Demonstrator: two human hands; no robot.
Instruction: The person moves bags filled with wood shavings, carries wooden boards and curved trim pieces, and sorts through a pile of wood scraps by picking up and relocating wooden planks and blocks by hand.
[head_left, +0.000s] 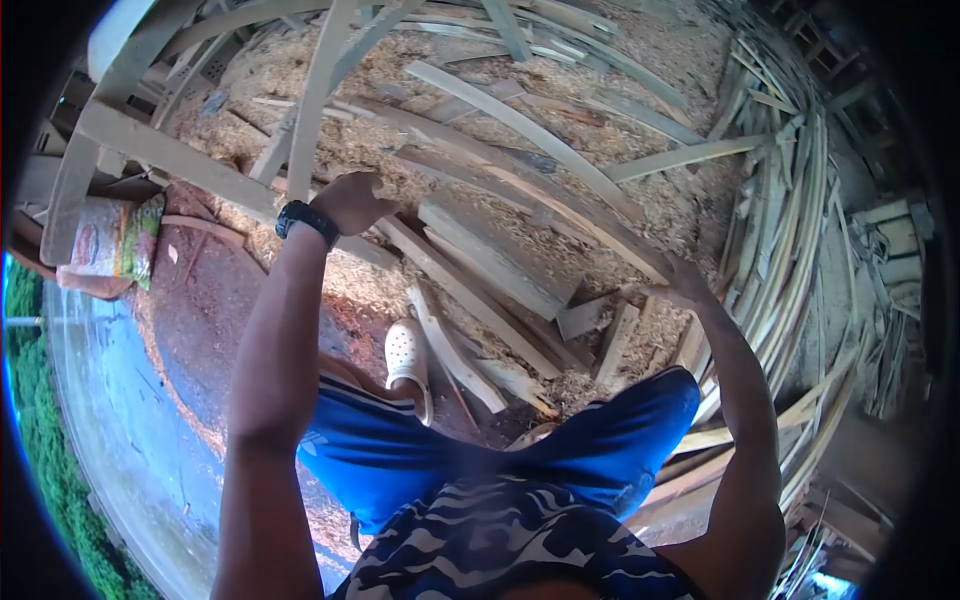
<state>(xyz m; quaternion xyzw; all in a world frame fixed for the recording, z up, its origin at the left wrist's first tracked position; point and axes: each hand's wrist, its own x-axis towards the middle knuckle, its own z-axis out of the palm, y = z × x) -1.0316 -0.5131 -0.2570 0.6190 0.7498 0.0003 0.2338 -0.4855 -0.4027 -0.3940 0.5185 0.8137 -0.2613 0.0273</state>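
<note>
My right hand (682, 284) grips the near end of a long wooden plank (560, 208), which slants away to the upper left over the sawdust. My left hand (355, 203), with a dark watch (306, 222) on its wrist, is held above the scrap wood with bent fingers apart and nothing visible in them. Below and between my hands lie a thick squared timber (495, 255) and a narrower board (470, 295) beside it. A short wood offcut (617, 340) rests just under my right hand.
A wooden frame of beams (180, 165) stands at the left, near a printed sack (115, 240). Long thin strips (775, 230) are heaped along the right. A curved slab (450, 350) lies by my white clog (405, 355). Wood shavings (290, 75) cover the ground.
</note>
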